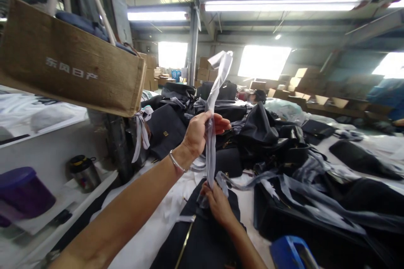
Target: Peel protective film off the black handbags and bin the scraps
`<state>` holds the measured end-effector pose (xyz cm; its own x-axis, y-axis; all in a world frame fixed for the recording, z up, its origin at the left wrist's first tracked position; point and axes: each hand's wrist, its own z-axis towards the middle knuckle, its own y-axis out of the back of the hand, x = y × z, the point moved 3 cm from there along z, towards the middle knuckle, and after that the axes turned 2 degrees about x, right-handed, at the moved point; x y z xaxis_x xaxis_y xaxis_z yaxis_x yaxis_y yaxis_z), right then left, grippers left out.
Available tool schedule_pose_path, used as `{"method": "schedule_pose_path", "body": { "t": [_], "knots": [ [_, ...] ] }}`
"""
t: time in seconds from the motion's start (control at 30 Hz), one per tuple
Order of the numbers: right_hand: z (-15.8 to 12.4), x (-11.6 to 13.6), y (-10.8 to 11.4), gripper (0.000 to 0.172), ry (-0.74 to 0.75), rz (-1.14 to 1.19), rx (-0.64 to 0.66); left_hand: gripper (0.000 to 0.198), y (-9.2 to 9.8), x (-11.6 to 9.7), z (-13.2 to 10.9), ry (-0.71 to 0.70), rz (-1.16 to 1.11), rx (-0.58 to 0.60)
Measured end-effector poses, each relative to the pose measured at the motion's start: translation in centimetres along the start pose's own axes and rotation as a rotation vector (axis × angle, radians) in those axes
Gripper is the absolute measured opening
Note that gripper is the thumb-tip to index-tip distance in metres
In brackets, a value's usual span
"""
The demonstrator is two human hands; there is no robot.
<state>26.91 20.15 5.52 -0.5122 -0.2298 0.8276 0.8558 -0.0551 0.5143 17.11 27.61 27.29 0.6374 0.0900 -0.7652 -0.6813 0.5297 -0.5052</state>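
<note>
A long strip of whitish, translucent wrapping [211, 151] runs upright in front of me, its loose top end bent over to the left. My left hand [200, 132], with a silver bangle at the wrist, pinches it midway between thumb and palm, the fingers stretched out to the right. Lower down, my right hand [217, 204] has its fingers closed round the strip's bottom part. Beneath that hand lies a black bag [202, 239] with a gold zip. Whether the strip is fastened to the bag is hidden.
Several black bags [166, 130] are heaped across the table. A blue object [293, 252] sits at front right. A brown tote [72, 54] hangs at upper left by a post. On a left shelf stand a flask [84, 172] and a purple container [25, 195].
</note>
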Motion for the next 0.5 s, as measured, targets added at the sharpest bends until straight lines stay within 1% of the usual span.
{"method": "schedule_pose_path", "body": {
  "t": [0.1,0.13,0.2,0.3,0.37,0.43,0.5],
  "knots": [
    [-0.4,-2.0,-0.7,0.013,-0.043,-0.036,0.048,0.026,2.0,2.5,1.3,0.030,0.013,-0.128],
    [-0.9,-2.7,-0.9,0.015,-0.064,-0.043,0.055,0.026,2.9,3.6,1.5,0.036,0.021,-0.176],
    [-2.0,-3.7,-1.0,0.025,-0.108,-0.050,0.050,0.025,4.6,6.3,1.5,0.059,0.034,-0.249],
    [-3.3,-4.4,-0.5,0.035,-0.174,-0.032,0.005,0.025,6.7,10.5,0.8,0.144,0.050,-0.304],
    [-3.6,-4.3,0.2,0.032,-0.213,0.008,-0.025,0.028,7.6,12.6,0.6,0.210,0.039,-0.332],
    [-3.4,-4.0,0.9,0.026,-0.238,0.058,-0.046,0.032,7.9,13.7,1.3,0.259,0.010,-0.362],
    [-2.8,-3.9,1.3,0.021,-0.253,0.113,-0.066,0.035,7.5,13.6,2.8,0.288,-0.021,-0.363]
  ]
}}
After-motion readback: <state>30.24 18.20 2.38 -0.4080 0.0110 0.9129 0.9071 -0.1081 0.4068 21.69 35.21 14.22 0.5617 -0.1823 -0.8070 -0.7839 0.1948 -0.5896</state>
